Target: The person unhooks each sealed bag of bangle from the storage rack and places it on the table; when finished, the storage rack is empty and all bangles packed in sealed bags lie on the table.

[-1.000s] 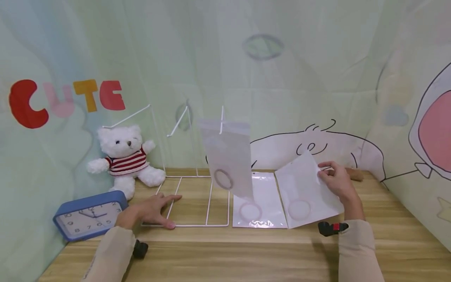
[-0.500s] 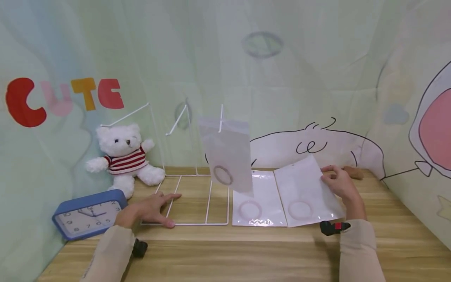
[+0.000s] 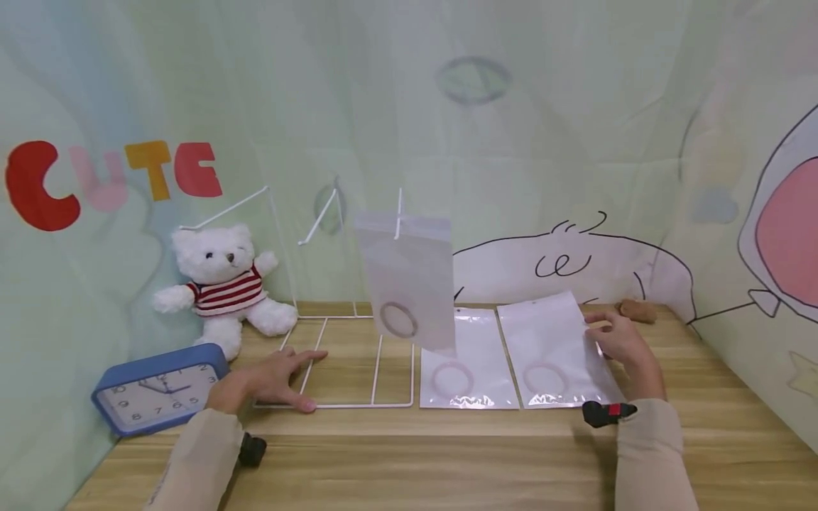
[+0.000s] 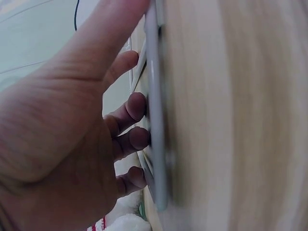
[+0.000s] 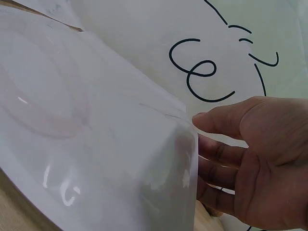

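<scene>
My left hand [image 3: 271,382] rests on the base of a white wire rack [image 3: 377,369], fingers spread and thumb over its front bar. In the left wrist view the fingertips touch the white bar [image 4: 155,106]. At the right, my right hand [image 3: 623,345] pinches the right edge of a flat white plastic packet [image 3: 543,337] marked with a pale pink ring. Its upper right part is lifted slightly, and the fingers [image 5: 219,154] go behind its edge. A similar packet [image 3: 479,355] lies to its left. Another packet [image 3: 409,277] hangs from the rack's right hook.
Behind the rack's left side sits a white teddy bear [image 3: 226,284] in a striped shirt. A blue clock [image 3: 160,390] leans left of my hand. Two rack hooks [image 3: 316,220] carry nothing. A brown object [image 3: 637,311] lies at the back right, before a printed curtain.
My right hand has moved slightly down and right, and the packet's raised corner has come down, so it lies flatter. The left hand has stayed on the rack.
</scene>
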### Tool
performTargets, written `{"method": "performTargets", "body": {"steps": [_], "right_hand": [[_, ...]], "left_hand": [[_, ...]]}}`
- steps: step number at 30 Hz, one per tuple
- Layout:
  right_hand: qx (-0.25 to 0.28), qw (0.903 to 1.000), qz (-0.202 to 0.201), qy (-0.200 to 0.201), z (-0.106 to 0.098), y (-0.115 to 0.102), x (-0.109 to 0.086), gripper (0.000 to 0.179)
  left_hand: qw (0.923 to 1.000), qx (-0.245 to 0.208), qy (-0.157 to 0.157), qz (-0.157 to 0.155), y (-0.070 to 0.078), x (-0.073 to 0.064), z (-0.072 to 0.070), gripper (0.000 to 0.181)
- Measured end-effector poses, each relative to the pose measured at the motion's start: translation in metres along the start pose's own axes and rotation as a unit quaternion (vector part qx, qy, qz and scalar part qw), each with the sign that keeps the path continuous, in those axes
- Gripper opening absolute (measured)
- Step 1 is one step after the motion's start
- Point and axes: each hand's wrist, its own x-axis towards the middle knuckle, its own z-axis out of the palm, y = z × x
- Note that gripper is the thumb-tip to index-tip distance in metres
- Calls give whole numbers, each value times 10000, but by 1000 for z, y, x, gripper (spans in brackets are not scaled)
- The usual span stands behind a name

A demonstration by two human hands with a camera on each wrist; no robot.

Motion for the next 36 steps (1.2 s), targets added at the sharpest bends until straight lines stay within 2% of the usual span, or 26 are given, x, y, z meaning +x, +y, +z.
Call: {"method": "performTargets", "body": {"steps": [5,10,18,23,31,36], "right_hand": [[27,9995,260,-150,-1,6,2,42],[-164,9989,334,-280,-2,10,4,41],[-71,9991,275,-311,-4,11,2,41],[-196,9982,443,-359,-5,7,-2,41],[-334,9985,219,-375,-10,-5,-10,44],[-186,9986,-185,-461,-8,-12,-11,45]], "left_hand": [[10000,-8,19,21,2,1,1,95],[10000,25,31,39,1,1,1,96],[10000,66,7,37,2,1,0,97],[9999,112,12,16,1,1,0,96],[9999,53,15,132,3,1,0,96],[9998,33,59,200,1,0,1,93]]}}
